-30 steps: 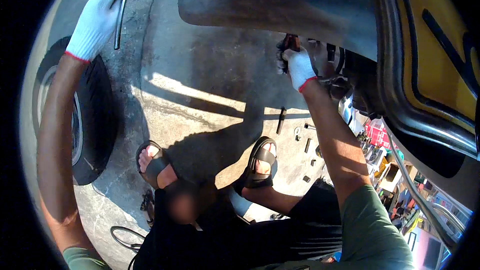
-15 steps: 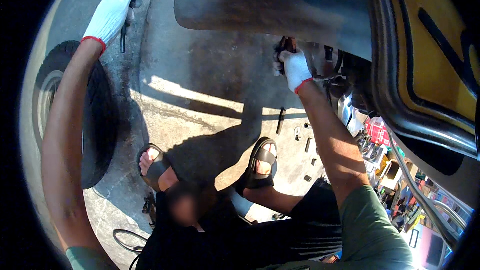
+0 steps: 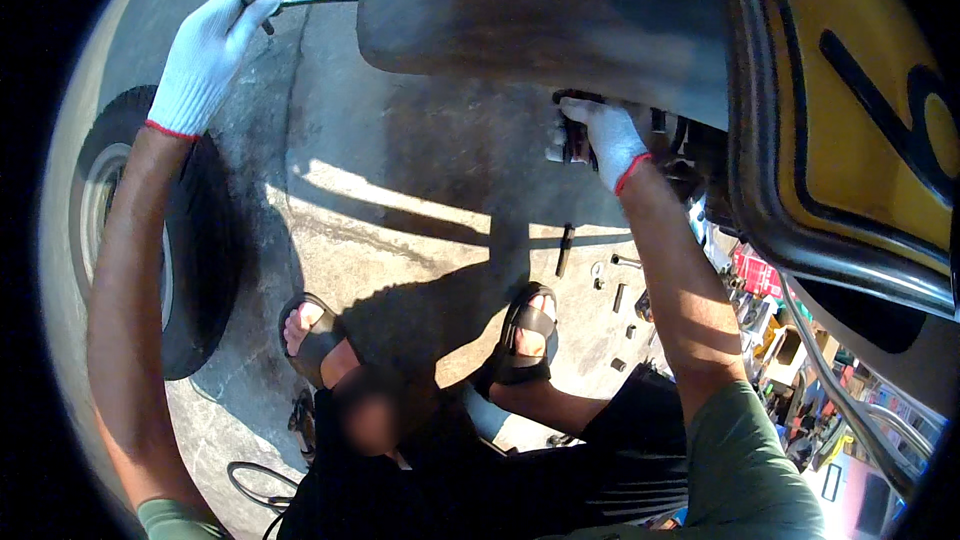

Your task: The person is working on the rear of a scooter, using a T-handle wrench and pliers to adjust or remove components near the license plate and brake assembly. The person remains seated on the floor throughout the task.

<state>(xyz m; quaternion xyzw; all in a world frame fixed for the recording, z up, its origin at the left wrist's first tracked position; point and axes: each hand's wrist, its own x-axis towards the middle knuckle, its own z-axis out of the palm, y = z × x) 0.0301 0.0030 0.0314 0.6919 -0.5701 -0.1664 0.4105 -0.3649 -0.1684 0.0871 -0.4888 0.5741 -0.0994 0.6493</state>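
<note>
My left hand (image 3: pixel 212 55), in a white knitted glove with a red cuff, is closed round the dark crossbar of a T-handle wrench (image 3: pixel 320 0). The wrench's long thin shaft runs right and disappears behind a dark, smooth, rounded panel (image 3: pixel 540 15) of a vehicle. Just below that panel's lower edge, my right hand (image 3: pixel 608 135), gloved alike, has its fingers curled round a dark, reddish-brown part. That part's shape is mostly hidden by the glove and shadow, and where the shaft ends is out of sight.
A loose wheel with a tyre (image 3: pixel 205 250) stands at left. Near my right foot lie a dark rod (image 3: pixel 566 250), a wrench (image 3: pixel 627 261) and several small sockets. Yellow bodywork (image 3: pixel 850 90) rises at right, above a clutter of tools (image 3: pixel 790 370). A black cable (image 3: pixel 262 485) coils lower left.
The wrench's crossbar has turned about its shaft, and my left hand has rolled with it, moving slightly lower. My right hand has shifted a little right and its grip has changed.
</note>
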